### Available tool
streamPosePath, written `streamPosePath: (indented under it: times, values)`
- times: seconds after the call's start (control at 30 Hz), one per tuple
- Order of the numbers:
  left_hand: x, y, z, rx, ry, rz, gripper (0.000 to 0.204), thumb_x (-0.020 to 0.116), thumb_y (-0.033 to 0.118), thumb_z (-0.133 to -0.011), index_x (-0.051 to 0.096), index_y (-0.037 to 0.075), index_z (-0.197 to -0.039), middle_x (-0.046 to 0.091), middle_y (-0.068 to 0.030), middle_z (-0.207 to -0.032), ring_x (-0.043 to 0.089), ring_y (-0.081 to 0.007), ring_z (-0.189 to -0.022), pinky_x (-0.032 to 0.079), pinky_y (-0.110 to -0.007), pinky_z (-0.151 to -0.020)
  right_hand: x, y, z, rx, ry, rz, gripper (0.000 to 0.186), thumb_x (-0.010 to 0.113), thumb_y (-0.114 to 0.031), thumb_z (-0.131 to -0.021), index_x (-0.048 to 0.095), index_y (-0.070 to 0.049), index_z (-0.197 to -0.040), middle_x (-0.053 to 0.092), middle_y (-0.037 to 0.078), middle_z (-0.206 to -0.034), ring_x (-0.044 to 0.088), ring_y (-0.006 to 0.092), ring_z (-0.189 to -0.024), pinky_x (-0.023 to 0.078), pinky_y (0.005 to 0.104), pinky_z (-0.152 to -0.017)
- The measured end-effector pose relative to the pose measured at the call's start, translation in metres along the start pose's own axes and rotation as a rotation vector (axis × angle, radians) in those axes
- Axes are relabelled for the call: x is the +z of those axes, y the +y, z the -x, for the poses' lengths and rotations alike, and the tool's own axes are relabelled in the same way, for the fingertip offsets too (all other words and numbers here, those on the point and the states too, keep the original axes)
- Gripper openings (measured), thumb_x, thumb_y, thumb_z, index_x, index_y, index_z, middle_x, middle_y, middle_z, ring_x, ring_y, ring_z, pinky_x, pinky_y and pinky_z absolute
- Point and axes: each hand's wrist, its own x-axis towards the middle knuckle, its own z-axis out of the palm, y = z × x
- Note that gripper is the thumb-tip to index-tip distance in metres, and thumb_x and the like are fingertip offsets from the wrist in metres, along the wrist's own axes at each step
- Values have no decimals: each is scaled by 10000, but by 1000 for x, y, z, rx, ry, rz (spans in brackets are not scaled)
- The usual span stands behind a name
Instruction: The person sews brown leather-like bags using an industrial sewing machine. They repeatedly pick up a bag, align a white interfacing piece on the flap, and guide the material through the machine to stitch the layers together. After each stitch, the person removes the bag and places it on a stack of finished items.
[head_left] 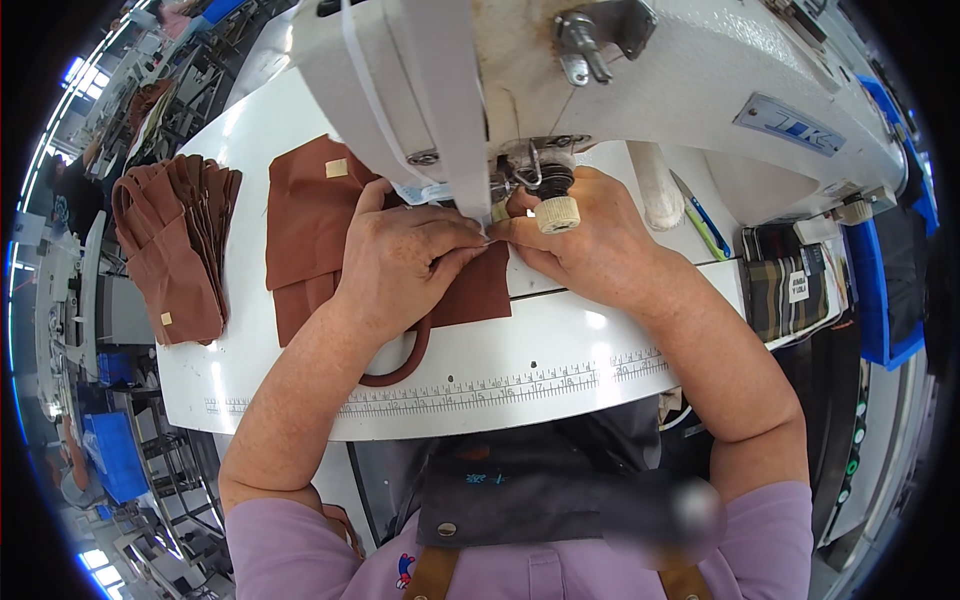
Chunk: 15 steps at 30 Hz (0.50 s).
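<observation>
My left hand (405, 255) and my right hand (595, 245) meet in front of the sewing machine (660, 85), beside its tension knob (558, 214). Each pinches thumb against fingers, and the fingertips almost touch. A tiny pale bit shows between them, too small to name. Under my left hand lies a brown fabric piece (302, 230) with a small cream label (336, 168) near its top. A brown strap loop (418, 352) curves out below that wrist. The machine head hides the needle area and part of the cloth.
A stack of similar brown pieces (170, 255) lies at the white table's left side. Along the front edge runs a printed ruler (500, 390). To the right are pens (712, 225), plaid fabric (785, 295) and a blue bin (885, 335). Other workstations stand far left.
</observation>
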Motion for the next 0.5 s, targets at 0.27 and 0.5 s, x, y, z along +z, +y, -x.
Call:
streamPosePath:
  times: [0.27,0.5]
  values:
    - [3,-15,-6,33,9,-3,32,792,198,-810,797,166,-812,760,28,-807,690,-142,-765,434,-367,-968,0,0,-2,87,-34,-32,207,753,-116,-752,759,-138,-958,695,39,-913,670,271,-779,546,411,-663]
    - [3,-28,-13,71,26,-37,68,801,230,-801,817,179,-842,738,8,-755,669,-179,-727,454,-360,-941,-3,2,0,179,-109,-67,160,745,-128,-823,695,-77,-966,602,121,-910,634,292,-779,498,425,-684]
